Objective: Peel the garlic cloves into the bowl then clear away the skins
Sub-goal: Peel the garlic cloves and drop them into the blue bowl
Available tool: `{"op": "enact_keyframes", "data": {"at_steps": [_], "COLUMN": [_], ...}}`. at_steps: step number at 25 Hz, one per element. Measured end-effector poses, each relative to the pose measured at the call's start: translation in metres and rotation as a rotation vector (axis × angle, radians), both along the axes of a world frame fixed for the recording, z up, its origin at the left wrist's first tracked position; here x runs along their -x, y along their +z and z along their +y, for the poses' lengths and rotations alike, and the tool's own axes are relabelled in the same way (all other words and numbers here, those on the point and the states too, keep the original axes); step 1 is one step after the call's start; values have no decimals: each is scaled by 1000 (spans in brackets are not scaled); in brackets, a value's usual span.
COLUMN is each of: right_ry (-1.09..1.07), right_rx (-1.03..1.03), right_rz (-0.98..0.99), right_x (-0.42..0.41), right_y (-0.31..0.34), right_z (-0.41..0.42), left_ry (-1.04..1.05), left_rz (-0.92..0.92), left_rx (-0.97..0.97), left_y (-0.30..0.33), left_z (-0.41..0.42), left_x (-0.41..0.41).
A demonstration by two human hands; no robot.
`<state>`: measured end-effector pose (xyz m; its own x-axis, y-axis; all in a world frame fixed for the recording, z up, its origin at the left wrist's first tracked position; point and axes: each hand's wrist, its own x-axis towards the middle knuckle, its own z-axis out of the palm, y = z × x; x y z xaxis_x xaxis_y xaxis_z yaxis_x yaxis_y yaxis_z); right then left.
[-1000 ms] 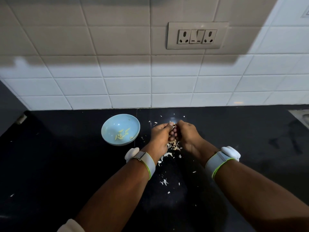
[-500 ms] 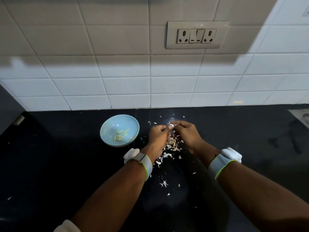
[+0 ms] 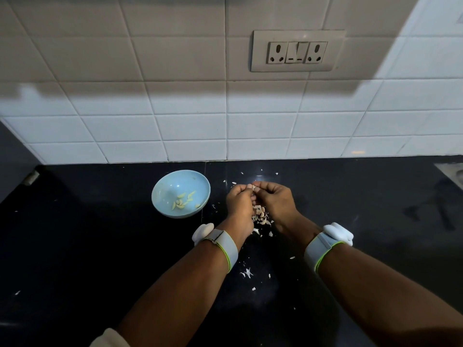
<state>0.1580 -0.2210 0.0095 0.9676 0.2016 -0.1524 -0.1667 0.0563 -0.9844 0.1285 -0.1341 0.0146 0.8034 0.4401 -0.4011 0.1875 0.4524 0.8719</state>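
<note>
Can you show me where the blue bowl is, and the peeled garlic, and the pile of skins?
blue bowl [image 3: 162, 194]: head view, bare inner wall.
peeled garlic [image 3: 181, 203]: head view, cloves in the bowl.
pile of skins [image 3: 260, 215]: head view, heap between the wrists.

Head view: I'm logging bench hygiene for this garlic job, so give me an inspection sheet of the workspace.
Surface: black countertop, glossy, flecked with white bits.
Job's things: light blue bowl left of the hands, holding a few peeled garlic cloves; one garlic clove between the fingertips.
Clutter: garlic skins piled under the hands; loose flakes nearer the person.
Hands: left hand and right hand both pinch the clove; each wrist wears a band.
Cables: nothing seen.
Surroundings: white tiled wall; socket plate, nothing plugged in.
</note>
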Motion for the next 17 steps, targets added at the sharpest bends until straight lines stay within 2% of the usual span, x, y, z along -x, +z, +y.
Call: {"op": "enact_keyframes", "data": {"at_steps": [6,12,17], "right_ry": [-36,-50,-110], "right_rx": [-101,-220,-127], "right_rz": [49,101,87], "right_x": [8,9,4], "right_y": [-8,-11,-10], "right_z": [5,6,8], "left_ry": [71,92,103], "left_rz": [16,-16,-10], "left_rx": [93,17,-47], "left_y": [0,3,-2], "left_z": [-4,-6,-11], "left_x": [0,-3,-5]}}
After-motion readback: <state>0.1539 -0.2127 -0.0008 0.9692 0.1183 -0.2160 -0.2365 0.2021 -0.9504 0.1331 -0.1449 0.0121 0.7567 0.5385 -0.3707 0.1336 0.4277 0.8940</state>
